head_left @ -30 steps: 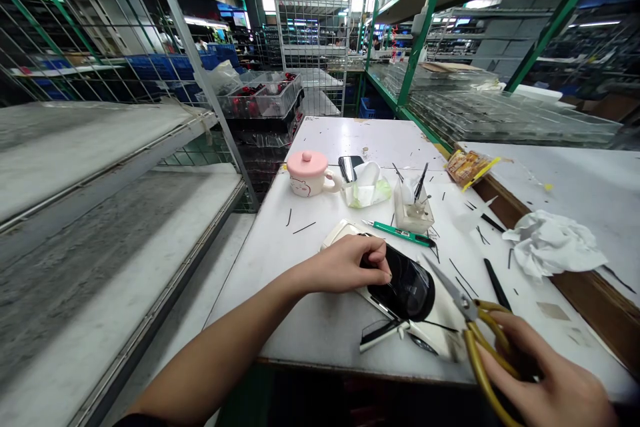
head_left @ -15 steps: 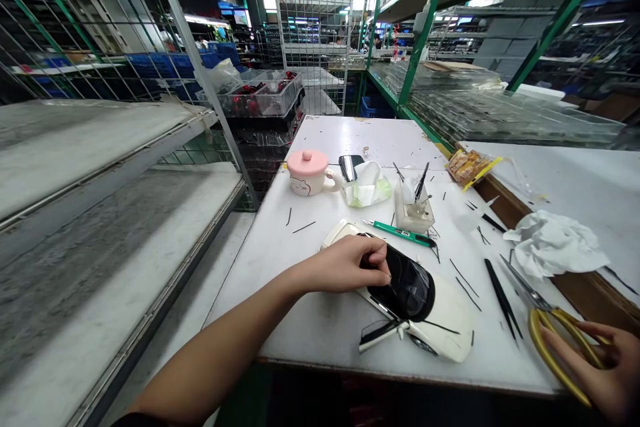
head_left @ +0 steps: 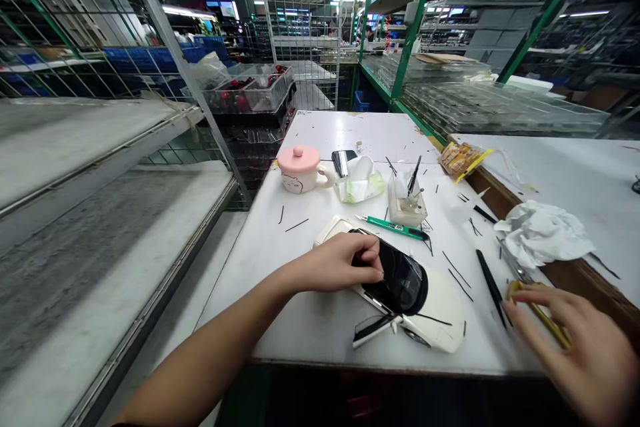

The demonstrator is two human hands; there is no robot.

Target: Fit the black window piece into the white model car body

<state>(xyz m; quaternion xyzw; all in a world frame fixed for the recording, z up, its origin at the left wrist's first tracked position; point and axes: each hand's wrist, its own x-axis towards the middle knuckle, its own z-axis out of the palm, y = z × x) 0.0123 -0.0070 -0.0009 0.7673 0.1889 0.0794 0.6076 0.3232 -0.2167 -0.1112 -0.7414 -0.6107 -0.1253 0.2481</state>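
Observation:
A white model car (head_left: 445, 293) with a black roof lies on the table, one door swung out toward me. My left hand (head_left: 353, 261) is over its roof, fingers curled and thumb against the forefinger; whatever they pinch is too small to make out. At the right, my right hand (head_left: 575, 340) is partly blurred, its thumb and fingers apart. It hovers over the yellow-handled scissors (head_left: 547, 323), covering part of the handles. Its fingertips are close to the black tweezers (head_left: 493, 288). Thin black strips (head_left: 460, 285) lie beside the car, and one lies across its bonnet.
Beyond the car lie a green craft knife (head_left: 395, 225) and a small holder (head_left: 406, 207) with tools. Farther back are a tissue pack (head_left: 361, 188), a phone (head_left: 343, 161) and a pink-lidded mug (head_left: 300, 170). Crumpled white tissue (head_left: 545, 232) rests by the brown ledge. A rack (head_left: 115, 227) stands left.
My right hand has let go of the scissors and moved left and up toward the tweezers. My left hand keeps its pinch over the car. The whole view has shifted slightly.

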